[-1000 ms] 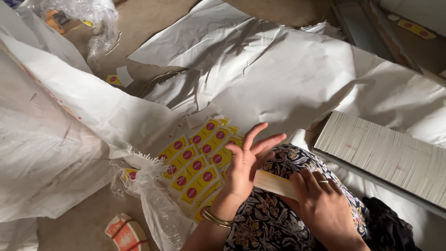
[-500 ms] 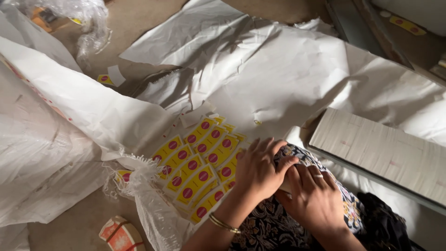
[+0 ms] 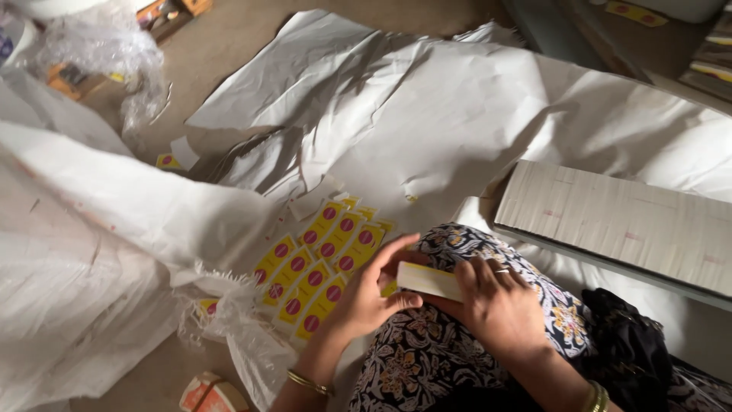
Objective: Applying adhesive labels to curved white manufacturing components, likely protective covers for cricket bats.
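Both hands meet over the person's patterned lap, near the middle of the scene. The left hand [image 3: 366, 301] curls around the near left end of a small pale rectangular cardboard box [image 3: 428, 281], thumb under and fingers over it. The right hand [image 3: 499, 305] lies closed over the box's right end, a ring on one finger. Just left of the hands, rows of flat yellow labels with red circles [image 3: 320, 263] lie on crumpled white paper sheets [image 3: 427, 130]. To the right, a long block of stacked pale cards [image 3: 618, 225] rests on the paper. A gold bangle [image 3: 309, 381] circles the left wrist.
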